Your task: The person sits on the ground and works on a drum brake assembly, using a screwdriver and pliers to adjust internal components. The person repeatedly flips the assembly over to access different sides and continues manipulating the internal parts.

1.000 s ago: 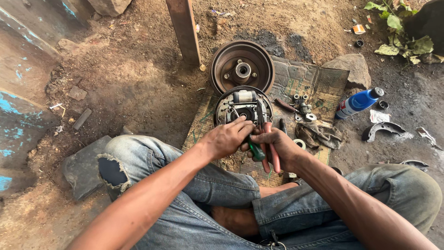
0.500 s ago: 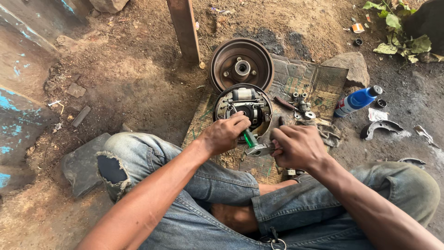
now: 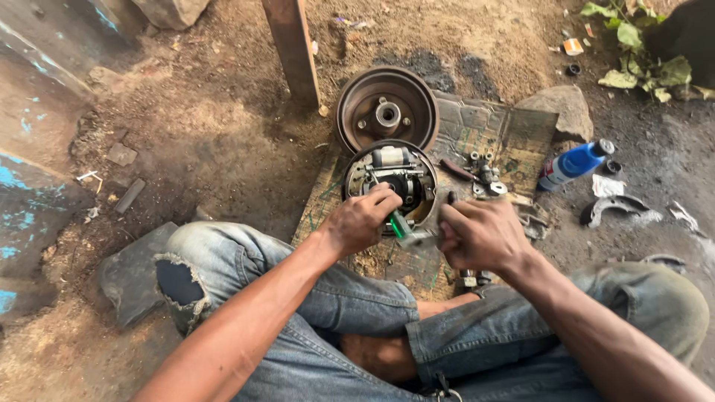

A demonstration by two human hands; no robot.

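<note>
A round brake backing plate [image 3: 389,175] with shoes and springs lies on a flattened piece of cardboard [image 3: 499,130] between my knees. My left hand [image 3: 363,219] grips a green-handled screwdriver [image 3: 397,223] whose shaft points into the brake assembly. My right hand [image 3: 480,234] is closed at the plate's lower right edge, on a small grey metal part whose shape is hidden by my fingers. A rusty brake drum [image 3: 387,110] lies just beyond the plate.
Small bolts and fittings [image 3: 484,175] lie on the cardboard at the right. A blue spray can [image 3: 573,164], a loose brake shoe [image 3: 614,208] and a stone [image 3: 562,112] lie farther right. A wooden post [image 3: 292,48] stands behind the drum. Dirt ground surrounds everything.
My right hand has let go of the red-handled pliers it held over the plate and has shifted right to the plate's lower edge. My left hand stays on the screwdriver.
</note>
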